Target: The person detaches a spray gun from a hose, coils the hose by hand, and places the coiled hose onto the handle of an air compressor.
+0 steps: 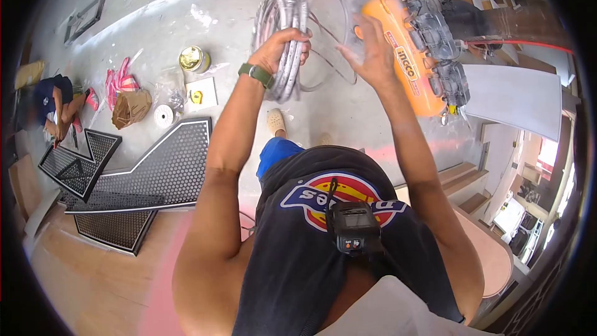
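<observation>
My left hand (pixel 281 50), with a green watch on its wrist, is wrapped round a grey coiled hose (pixel 286 14) smeared with pale marks. The coil hangs in several loops above and below the fist. One loose loop (pixel 346 15) runs out to the right of it. My right hand (pixel 373 59) is open, thumb and fingers apart and slightly blurred. It overlaps the left edge of an orange INGCO air compressor (pixel 398 31) with a tube handle and dark motors along its right side.
Black perforated metal panels (pixel 155 168) lie at the left near a crouching person (pixel 56 102). A paint can (pixel 194 60), brown paper bag (pixel 131 109), white spool (pixel 164 116) and yellow tape measure (pixel 197 96) sit on the floor. Right of the compressor is a pale board (pixel 516 96).
</observation>
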Motion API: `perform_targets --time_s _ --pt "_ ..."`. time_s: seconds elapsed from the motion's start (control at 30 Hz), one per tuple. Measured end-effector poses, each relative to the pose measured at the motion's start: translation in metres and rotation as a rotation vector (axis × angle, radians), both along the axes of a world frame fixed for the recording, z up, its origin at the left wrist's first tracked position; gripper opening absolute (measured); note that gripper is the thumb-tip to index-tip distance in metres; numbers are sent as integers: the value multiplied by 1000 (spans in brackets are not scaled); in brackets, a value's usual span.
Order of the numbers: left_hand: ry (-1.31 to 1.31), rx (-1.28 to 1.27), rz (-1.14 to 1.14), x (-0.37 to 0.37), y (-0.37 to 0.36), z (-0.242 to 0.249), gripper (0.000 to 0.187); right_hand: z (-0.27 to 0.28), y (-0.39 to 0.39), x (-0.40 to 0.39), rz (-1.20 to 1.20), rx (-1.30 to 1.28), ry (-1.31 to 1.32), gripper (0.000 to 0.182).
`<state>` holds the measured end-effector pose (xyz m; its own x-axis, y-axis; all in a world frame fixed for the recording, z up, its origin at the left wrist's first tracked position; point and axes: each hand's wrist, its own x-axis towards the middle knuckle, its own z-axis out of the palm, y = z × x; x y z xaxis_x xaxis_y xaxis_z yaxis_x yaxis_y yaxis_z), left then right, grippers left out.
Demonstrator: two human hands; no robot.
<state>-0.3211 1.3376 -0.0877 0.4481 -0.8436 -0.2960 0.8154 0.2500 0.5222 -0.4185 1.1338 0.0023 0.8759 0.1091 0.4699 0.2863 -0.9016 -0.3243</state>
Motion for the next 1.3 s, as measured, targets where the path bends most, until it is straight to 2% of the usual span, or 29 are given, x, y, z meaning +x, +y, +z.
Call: perform_targets --time_s 0.03,0.13,0.23,0.37,0.47,0.5,0.57,0.63,0.73,0.77,0.87,0.93,0.97,1.0,1.07,1.13,1.17,1.2,1.23,1.3 --pt "-101 102 -72 5 4 6 26 19 12 4 82 -23 9 56" --pt "-414 280 -291 9 10 36 24 46 37 23 261 -279 333 61" --pt "-708 364 -574 12 19 68 22 30 34 57 422 -403 330 57" --pt "-1021 433 -824 29 41 96 22 22 54 61 469 -273 434 50" --pt "-1335 736 -825 25 52 132 28 9 68 54 435 -97 513 44" --pt "-1182 793 -811 26 55 127 36 3 71 54 415 11 563 43" --pt "-1391 893 -626 30 68 121 41 -10 80 54 351 171 646 43" --pt "-1591 953 -413 23 87 146 47 -20 87 57 258 270 708 45" --pt "-1274 688 447 3 119 147 45 -26 93 57 205 466 718 42" --pt "-1104 570 607 -2 133 133 37 -30 94 58 169 518 715 41" --pt "-627 530 824 -26 166 79 49 -41 100 53 90 691 709 40" --pt "-373 437 704 -41 148 41 73 -43 110 46 86 817 698 41" --pt "-235 363 623 -49 135 39 95 -44 117 39 87 786 728 42" --pt "-41 134 625 -48 125 20 99 -46 126 31 93 754 755 43" --pt "-23 -270 737 -39 106 38 93 -57 143 12 182 710 721 44" --pt "152 -290 872 -32 95 53 71 -69 152 -9 321 684 599 44" --pt "131 -409 794 -24 102 30 59 -66 147 -11 439 697 706 45" --pt "129 -303 766 -27 104 37 49 -53 142 -7 561 711 804 46" --pt "66 -181 673 -33 109 41 47 -46 136 -5 679 729 905 48" --pt "18 48 479 -51 123 57 46 -46 113 8 844 414 935 49"
